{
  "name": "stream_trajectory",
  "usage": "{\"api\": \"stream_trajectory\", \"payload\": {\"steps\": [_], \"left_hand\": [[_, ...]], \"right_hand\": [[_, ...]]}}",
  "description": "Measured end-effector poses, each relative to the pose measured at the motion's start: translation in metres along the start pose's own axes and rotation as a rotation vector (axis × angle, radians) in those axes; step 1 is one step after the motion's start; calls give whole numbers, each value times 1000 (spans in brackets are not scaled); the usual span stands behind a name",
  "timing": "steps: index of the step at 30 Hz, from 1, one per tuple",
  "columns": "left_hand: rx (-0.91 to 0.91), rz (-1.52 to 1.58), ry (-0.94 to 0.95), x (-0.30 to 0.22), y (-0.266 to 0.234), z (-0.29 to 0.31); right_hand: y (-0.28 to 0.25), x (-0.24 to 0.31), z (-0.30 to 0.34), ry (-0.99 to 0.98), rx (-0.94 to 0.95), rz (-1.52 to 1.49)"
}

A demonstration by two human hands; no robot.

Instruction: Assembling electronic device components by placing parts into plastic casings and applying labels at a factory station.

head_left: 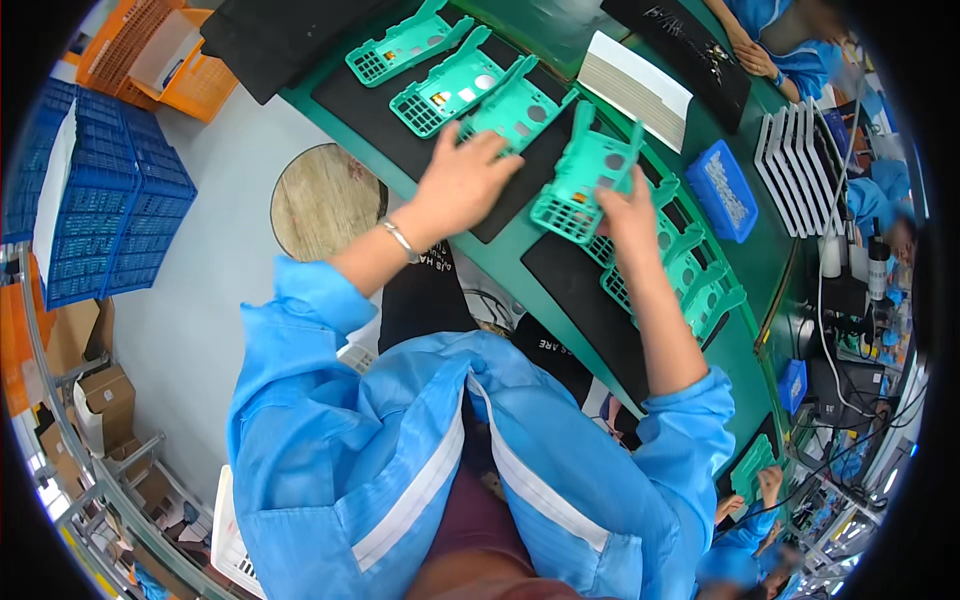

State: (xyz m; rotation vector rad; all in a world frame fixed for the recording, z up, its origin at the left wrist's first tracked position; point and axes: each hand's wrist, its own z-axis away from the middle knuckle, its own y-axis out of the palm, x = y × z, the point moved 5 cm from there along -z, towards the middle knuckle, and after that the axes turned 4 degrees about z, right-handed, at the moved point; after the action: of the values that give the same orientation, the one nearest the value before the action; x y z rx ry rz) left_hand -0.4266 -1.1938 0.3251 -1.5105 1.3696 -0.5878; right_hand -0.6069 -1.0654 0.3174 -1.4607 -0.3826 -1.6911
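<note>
My right hand (628, 212) grips the edge of a green plastic housing (585, 182) with a grid of square openings at its near end, held tilted over the bench. My left hand (462, 182), slightly blurred, has its fingers apart at the near edge of another green housing (515, 115). Whether its fingertips touch that piece I cannot tell. Further left on the black mat (380, 125) lie two similar housings, one beside my left hand (447, 88) and one beyond it (405, 50). Several more green housings (708, 292) lie in an overlapping row beyond my right forearm.
A stack of pale sheets (635, 88) and a blue bin (722, 190) of small parts stand on the green bench. White panels (795, 165) stand in a row farther right. A round stool (325, 200) and stacked blue crates (120, 195) are at left. Co-workers' hands (752, 55) show across the bench.
</note>
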Motion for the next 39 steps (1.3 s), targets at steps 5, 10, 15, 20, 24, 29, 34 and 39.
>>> {"api": "stream_trajectory", "payload": {"steps": [5, 10, 15, 20, 24, 29, 34, 39], "left_hand": [[-185, 154, -156, 7, -30, 3], [-212, 319, -85, -36, -28, 27], [-64, 578, -86, -95, -9, 30], [-60, 551, -117, -114, 35, -11], [-9, 627, -403, -91, 89, -36], [-56, 629, -538, -98, 99, -32], [68, 666, -436, -114, 81, -10], [37, 704, -437, -120, 78, -18]], "right_hand": [[47, 9, 4, -6, 179, -256], [3, 9, 38, -117, 206, 210], [-130, -4, 110, -170, -99, 136], [-244, -99, 165, -35, -555, 140], [-255, -137, 177, -99, -665, 401], [-256, -139, 173, -55, -602, 410], [-264, -159, 159, -100, -605, 218], [-257, -155, 151, -114, -587, 196]]}}
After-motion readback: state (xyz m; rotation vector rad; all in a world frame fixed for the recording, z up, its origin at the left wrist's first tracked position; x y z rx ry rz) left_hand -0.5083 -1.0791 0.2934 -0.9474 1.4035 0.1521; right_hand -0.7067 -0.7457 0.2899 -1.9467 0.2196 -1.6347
